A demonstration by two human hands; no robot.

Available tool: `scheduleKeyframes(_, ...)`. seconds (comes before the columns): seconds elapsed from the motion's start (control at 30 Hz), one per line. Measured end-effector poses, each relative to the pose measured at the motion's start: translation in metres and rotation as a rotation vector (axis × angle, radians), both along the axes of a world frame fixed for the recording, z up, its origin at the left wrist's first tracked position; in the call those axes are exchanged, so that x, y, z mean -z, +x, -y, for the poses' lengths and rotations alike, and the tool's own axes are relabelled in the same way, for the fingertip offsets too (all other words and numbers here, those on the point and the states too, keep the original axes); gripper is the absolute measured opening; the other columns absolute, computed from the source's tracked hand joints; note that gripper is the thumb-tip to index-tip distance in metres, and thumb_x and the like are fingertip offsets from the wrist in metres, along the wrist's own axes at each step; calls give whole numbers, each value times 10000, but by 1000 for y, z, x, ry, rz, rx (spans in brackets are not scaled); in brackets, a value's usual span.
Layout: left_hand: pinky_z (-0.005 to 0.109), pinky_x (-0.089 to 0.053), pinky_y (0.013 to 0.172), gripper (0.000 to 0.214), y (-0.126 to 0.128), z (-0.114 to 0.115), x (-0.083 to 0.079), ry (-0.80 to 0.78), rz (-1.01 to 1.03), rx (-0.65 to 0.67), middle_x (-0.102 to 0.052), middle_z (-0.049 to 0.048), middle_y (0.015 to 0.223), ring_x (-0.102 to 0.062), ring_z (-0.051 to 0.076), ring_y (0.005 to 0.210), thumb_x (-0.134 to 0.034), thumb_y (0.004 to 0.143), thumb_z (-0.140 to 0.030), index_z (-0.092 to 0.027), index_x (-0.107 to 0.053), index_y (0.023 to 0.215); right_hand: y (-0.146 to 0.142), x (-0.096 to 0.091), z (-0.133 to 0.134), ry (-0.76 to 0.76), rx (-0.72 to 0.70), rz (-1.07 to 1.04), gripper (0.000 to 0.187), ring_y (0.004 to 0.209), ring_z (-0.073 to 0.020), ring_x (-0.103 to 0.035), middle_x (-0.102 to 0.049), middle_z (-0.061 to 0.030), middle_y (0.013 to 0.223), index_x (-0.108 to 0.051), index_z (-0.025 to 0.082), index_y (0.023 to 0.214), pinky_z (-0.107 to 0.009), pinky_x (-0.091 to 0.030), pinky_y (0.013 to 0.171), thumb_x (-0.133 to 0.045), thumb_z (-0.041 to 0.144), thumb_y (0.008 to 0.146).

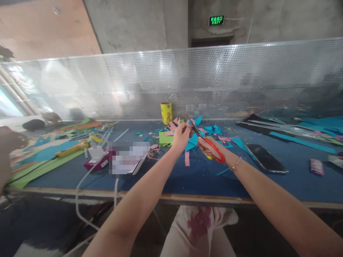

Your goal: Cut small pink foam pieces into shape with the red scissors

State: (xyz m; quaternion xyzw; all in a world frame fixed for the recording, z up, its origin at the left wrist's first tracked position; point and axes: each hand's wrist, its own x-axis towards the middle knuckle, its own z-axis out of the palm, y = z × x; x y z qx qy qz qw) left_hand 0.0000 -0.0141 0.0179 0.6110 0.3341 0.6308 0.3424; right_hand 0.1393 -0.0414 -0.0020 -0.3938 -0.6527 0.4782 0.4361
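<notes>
Above the middle of the blue tabletop, my left hand is closed in a pinch on a small piece of pink paper, mostly hidden by the fingers. My right hand grips a pair of scissors with red handles. The scissors' blades point up and left and meet the paper close to my left fingertips. Pink, blue and green paper scraps lie behind and below both hands. A pink strip rests on the table just under them.
A yellow roll stands before the perforated metal screen. To the left are a purple power strip with cables, a blurred sheet and a yellow-handled tool. A black phone and a small pink item lie right.
</notes>
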Motion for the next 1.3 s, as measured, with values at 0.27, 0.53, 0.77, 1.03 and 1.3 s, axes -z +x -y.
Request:
scheduleKeyframes(0.27,225,-439,536,183,1,0,3,7,-60,43,-570,-14,584,-513,80,507,-522,784,-289,-173,-505,644,0,0,-4,-2,163,-94,350,403,-83,-390,-445,42,491,-478,197,635,-241,-311,406,-664,493,638)
scheduleKeyframes(0.53,231,-429,535,236,5,-4,18,85,-304,68,-552,-9,551,-518,95,517,-531,775,-349,-162,-557,634,5,-2,-12,120,296,-360,306,556,-128,-531,-562,12,652,-543,188,756,-289,-419,537,-714,352,563)
scheduleKeyframes(0.77,217,-394,516,260,3,-3,20,159,-400,4,-535,-13,549,-493,94,520,-510,791,-369,-168,-540,629,3,-10,-1,113,271,-289,321,511,-102,-499,-536,25,597,-547,171,725,-265,-414,511,-729,351,531)
scheduleKeyframes(1.03,218,-383,513,259,5,1,17,136,-378,48,-516,-15,550,-479,90,512,-506,802,-367,-167,-533,641,1,-12,0,109,291,-332,320,494,-88,-480,-511,37,579,-525,169,697,-254,-382,497,-727,342,519)
scheduleKeyframes(1.3,222,-387,525,248,7,0,19,140,-323,81,-500,-24,558,-479,87,516,-500,809,-363,-171,-513,653,1,-13,0,76,281,-387,332,508,-95,-476,-496,44,557,-512,174,690,-264,-384,519,-749,314,505)
